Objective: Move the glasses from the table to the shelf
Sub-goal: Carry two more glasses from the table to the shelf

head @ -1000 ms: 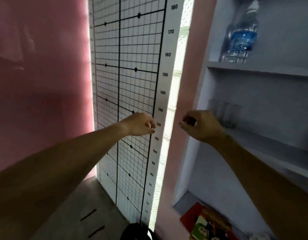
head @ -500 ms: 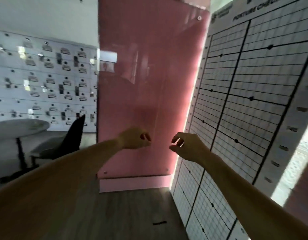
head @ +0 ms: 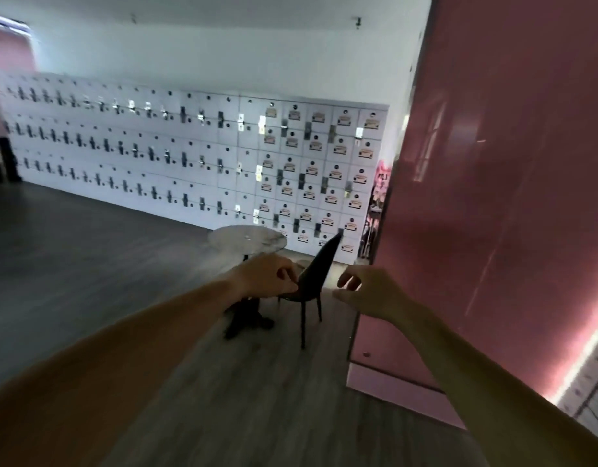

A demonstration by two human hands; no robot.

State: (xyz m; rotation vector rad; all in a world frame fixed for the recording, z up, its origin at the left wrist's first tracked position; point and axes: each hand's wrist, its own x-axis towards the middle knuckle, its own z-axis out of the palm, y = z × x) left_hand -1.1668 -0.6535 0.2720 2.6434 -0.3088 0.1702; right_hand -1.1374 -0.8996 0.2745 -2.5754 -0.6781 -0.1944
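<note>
A small round table [head: 247,240] with a pale marbled top stands a few steps ahead, in front of the locker wall. Whether any glasses stand on it I cannot tell; the view is blurred. The shelf is out of view. My left hand [head: 267,276] is stretched out in front of me, fingers loosely curled, holding nothing. My right hand [head: 368,293] is beside it, fingers bent and apart, also empty.
A dark chair [head: 316,278] stands right of the table. A white wall of lockers [head: 196,156] runs across the back. A glossy pink panel [head: 492,197] fills the right side. The wooden floor [head: 88,247] stretches out to the left.
My view has swung left, away from the shelf and the grid chart, to the room with the table and lockers. Both hands stay raised and empty.
</note>
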